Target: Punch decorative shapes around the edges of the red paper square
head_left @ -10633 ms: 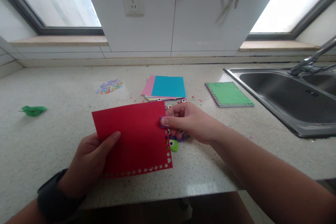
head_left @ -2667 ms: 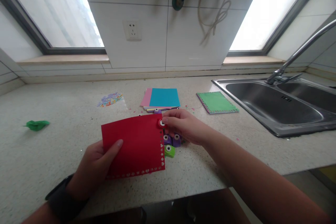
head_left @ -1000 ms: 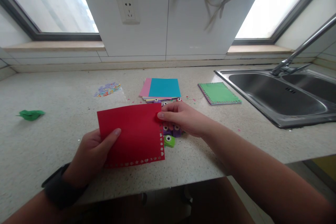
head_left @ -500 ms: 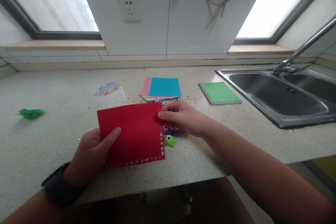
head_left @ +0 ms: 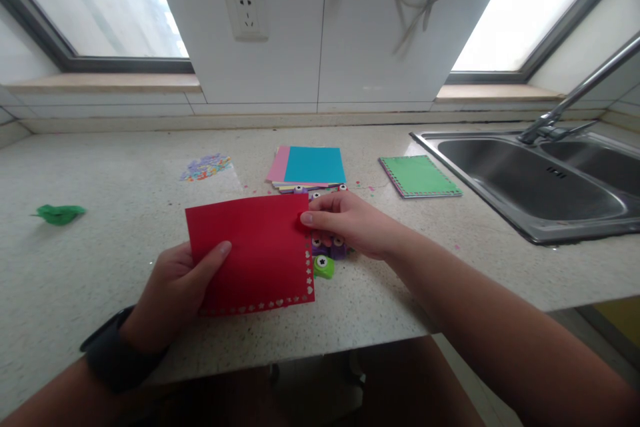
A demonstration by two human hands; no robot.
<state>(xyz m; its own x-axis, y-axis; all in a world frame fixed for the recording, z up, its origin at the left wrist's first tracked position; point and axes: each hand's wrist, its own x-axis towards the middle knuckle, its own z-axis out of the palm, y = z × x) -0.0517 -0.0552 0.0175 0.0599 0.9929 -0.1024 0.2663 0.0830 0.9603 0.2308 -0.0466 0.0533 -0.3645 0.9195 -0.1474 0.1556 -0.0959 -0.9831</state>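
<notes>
A red sheet of paper [head_left: 255,253] is held up above the counter, tilted toward me. Small star and heart shaped holes run along its bottom edge and the lower part of its right edge. My left hand [head_left: 175,287] is closed on the sheet's left side, thumb on the front. At the upper right edge, my right hand [head_left: 345,221] grips a small red craft punch [head_left: 304,220], mostly hidden by thumb and fingers. Behind the sheet, several craft punches lie on the counter, partly covered, including a green punch [head_left: 324,267] and a purple punch [head_left: 339,248].
Behind the punches lies a stack of coloured paper [head_left: 315,165]. A green sheet with a punched border [head_left: 421,175] tops a pile near the steel sink [head_left: 530,233]. Paper bits [head_left: 206,167] sit at the back left, a green crumpled item [head_left: 60,214] at far left.
Both hands keep their grip on the sheet and punch, almost still. The whole view has shifted only very slightly.
</notes>
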